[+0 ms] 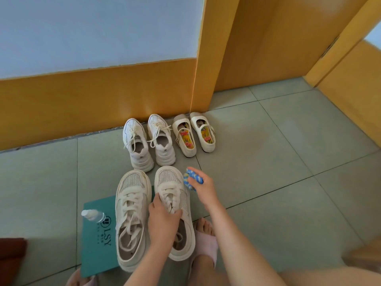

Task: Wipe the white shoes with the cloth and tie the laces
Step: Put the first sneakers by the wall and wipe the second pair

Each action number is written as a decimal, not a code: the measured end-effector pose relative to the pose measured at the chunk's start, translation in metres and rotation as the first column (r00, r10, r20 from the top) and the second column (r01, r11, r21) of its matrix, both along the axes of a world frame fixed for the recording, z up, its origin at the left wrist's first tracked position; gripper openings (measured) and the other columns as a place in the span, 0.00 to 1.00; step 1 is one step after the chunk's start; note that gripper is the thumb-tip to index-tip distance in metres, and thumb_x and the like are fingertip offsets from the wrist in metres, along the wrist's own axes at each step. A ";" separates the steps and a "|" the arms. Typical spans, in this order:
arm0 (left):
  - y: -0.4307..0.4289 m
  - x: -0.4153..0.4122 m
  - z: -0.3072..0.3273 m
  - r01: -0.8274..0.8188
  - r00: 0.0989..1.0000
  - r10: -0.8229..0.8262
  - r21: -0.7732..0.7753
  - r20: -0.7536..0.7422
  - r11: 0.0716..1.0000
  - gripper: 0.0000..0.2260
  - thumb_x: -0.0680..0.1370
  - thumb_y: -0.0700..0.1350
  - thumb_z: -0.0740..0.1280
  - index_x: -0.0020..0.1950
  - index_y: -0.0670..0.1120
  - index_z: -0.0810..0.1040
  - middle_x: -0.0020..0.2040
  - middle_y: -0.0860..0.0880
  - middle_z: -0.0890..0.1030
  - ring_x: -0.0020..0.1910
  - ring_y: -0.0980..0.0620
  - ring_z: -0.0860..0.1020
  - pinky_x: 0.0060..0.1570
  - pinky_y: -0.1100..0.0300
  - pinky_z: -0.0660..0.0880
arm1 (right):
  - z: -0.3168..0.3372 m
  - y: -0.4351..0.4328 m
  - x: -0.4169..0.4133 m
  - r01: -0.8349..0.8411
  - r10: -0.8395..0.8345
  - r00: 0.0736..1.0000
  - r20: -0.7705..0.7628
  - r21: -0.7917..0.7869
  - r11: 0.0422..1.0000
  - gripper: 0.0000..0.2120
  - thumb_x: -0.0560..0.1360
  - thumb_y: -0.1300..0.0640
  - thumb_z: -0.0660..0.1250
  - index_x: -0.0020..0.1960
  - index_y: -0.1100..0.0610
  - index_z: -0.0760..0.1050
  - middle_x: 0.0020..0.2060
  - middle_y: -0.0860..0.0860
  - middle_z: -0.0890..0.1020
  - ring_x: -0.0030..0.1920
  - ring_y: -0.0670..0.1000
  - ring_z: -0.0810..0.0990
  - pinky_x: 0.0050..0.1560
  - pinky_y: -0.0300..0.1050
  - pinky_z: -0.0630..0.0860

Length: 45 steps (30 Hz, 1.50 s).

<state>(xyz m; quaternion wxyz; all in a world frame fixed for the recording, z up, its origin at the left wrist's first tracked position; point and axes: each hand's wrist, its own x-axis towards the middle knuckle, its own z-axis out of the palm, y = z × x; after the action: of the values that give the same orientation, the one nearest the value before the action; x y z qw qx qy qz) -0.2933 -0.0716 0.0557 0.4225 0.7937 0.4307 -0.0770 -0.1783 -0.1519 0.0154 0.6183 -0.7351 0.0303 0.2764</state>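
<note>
Pink slipper [206, 242] and bare toes sit closest, just under the right arm. The left hand [162, 217] is curled over the top of one white shoe [171, 178]. Its fingers and thumb wrap round the laces [169, 195], holding the shoe down.

The right hand [204, 189] is a little farther out and to the right of the left hand. It is closed round a bunched blue and white cloth [190, 178]. The cloth pokes out to the left of this hand, right by the shoe's side near the toe. I cannot tell if it touches.

The shoe lies long-ways, going away from the person. Its toe is out past the left hand and its heel is back by the wrist. So the right hand is the closer one to the toe, and I think it only needs a small move left to wipe there.

The second white shoe [132, 203] lies just left of the left hand, on a green card [97, 244], with a spray bottle [92, 215] farther left. Its laces look loose, so tying is probably not done yet.
</note>
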 end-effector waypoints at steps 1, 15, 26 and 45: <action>0.001 -0.001 0.000 -0.004 1.000 0.004 -0.005 0.013 1.000 0.36 0.72 0.47 0.71 0.75 0.42 0.58 0.70 0.44 0.66 0.68 0.45 0.66 0.61 0.54 0.66 | -0.001 0.002 0.000 -0.042 0.042 0.999 0.015 -0.012 0.999 0.17 0.77 0.64 0.64 0.65 0.52 0.75 0.59 0.49 0.78 0.58 0.48 0.77 0.56 0.41 0.77; 0.006 -0.004 0.002 -0.022 0.998 0.024 -0.036 0.050 0.999 0.35 0.71 0.47 0.72 0.74 0.44 0.60 0.69 0.44 0.68 0.67 0.45 0.67 0.63 0.54 0.66 | 0.007 -0.016 -0.040 0.102 -0.103 0.994 0.043 0.029 0.994 0.16 0.74 0.69 0.65 0.54 0.51 0.79 0.50 0.48 0.82 0.50 0.46 0.80 0.48 0.35 0.77; 0.008 -0.004 0.001 -0.036 0.997 0.040 -0.061 0.068 0.997 0.34 0.70 0.47 0.73 0.73 0.44 0.62 0.67 0.44 0.70 0.66 0.45 0.69 0.60 0.55 0.67 | 0.013 -0.007 -0.033 0.037 -0.036 0.995 0.088 -0.012 0.999 0.16 0.74 0.70 0.64 0.53 0.52 0.78 0.49 0.50 0.81 0.44 0.40 0.80 0.42 0.31 0.76; 0.008 -0.006 -0.002 -0.063 0.994 0.069 -0.071 0.083 0.995 0.32 0.69 0.47 0.73 0.70 0.45 0.66 0.63 0.44 0.73 0.63 0.44 0.71 0.58 0.54 0.68 | 0.040 0.006 0.000 -0.347 0.398 0.906 0.143 -0.289 0.892 0.16 0.77 0.69 0.59 0.54 0.51 0.78 0.55 0.49 0.79 0.50 0.42 0.76 0.46 0.29 0.71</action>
<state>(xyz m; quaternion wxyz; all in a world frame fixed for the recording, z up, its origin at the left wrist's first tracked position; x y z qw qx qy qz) -0.2988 -0.0633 0.0537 0.4698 0.7666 0.4354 -0.0439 -0.1779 -0.1457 0.0559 0.4530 -0.8246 -0.1379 0.3095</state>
